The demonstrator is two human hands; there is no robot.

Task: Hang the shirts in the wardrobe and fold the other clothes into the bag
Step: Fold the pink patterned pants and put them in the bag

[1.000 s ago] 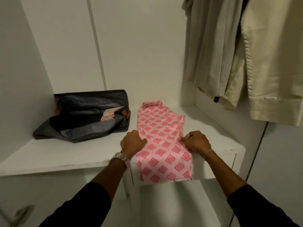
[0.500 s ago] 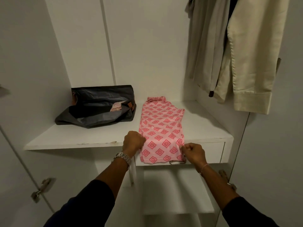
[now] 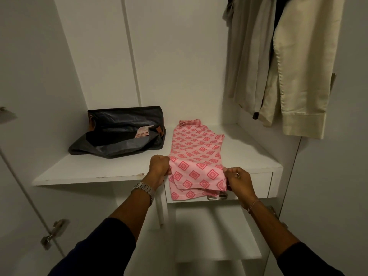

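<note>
- Hands of a person reach forward into a white wardrobe, both forearms bare below dark sleeves.
- Left hand, with a metal watch on its wrist, has its fingers curled around the near left edge of a pink patterned garment.
- Right hand, with a thin bracelet on its wrist, pinches the near right edge of the same garment between thumb and fingers.
- The garment is pale pink with darker pink diamond shapes. It lies lengthwise on the white shelf, and its near end is lifted a little by both hands and hangs over the shelf's front edge, covering part of a drawer front and its metal handle.
- A dark bag lies open on the shelf to the left of the garment, just beside it. Some pinkish cloth shows inside the opening.
- Pale beige shirts hang at the upper right, above and behind the shelf, one cuff hanging lowest.
- A metal door hinge shows at the lower left.
</note>
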